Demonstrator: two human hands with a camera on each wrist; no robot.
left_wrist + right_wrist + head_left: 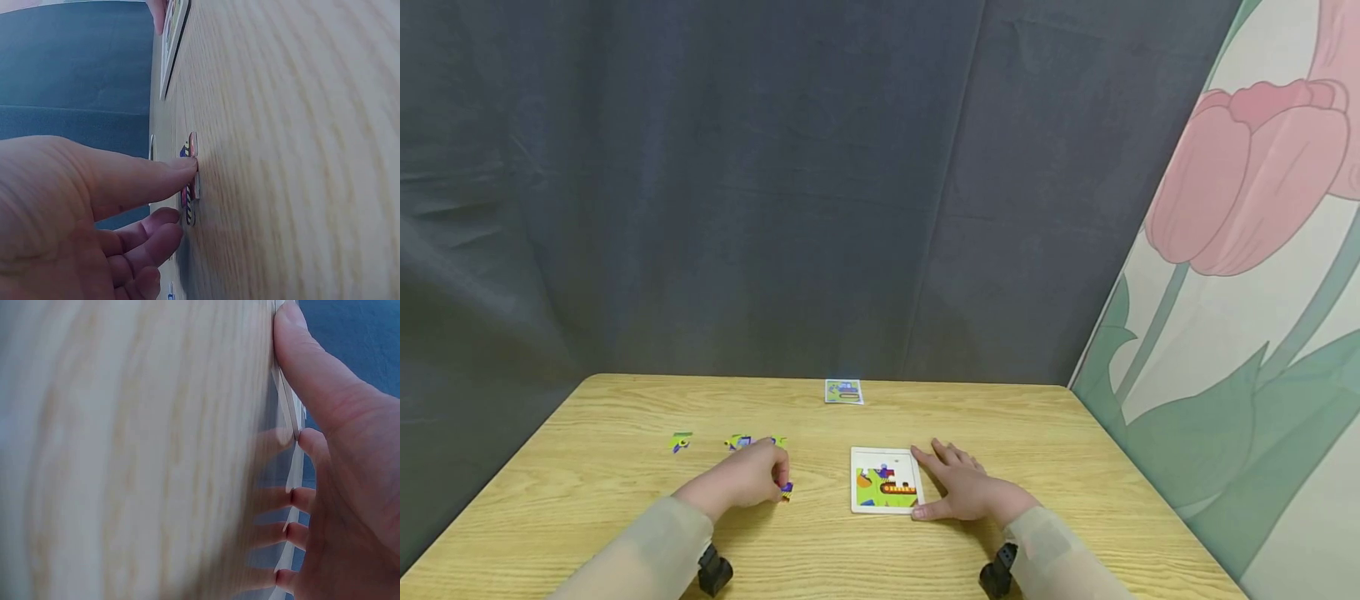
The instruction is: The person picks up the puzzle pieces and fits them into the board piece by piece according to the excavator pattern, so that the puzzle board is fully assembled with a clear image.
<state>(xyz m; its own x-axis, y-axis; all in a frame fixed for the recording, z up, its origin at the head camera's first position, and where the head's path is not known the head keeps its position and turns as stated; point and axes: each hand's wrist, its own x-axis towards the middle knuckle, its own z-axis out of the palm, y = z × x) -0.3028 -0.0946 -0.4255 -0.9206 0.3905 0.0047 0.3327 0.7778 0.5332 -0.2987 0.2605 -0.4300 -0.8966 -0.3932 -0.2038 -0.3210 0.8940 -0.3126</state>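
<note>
My left hand [752, 475] pinches a jigsaw puzzle piece [787, 491] close to the tabletop, left of the puzzle board. In the left wrist view the thumb presses on this piece [190, 194], and the other fingers curl beside it. The square white-framed puzzle board [887, 507] lies flat, part of its green picture filled with pieces. My right hand [958, 485] rests spread at the board's right side, thumb at the near corner and index finger at the far one. The right wrist view shows the right hand's thumb [319, 375] along the board's edge.
Loose puzzle pieces lie on the wooden table [625, 500]: one [681, 442] at the far left, others [739, 442] just beyond my left hand, partly hidden by it. A small picture card [844, 392] lies near the back edge. A dark curtain [760, 208] hangs behind.
</note>
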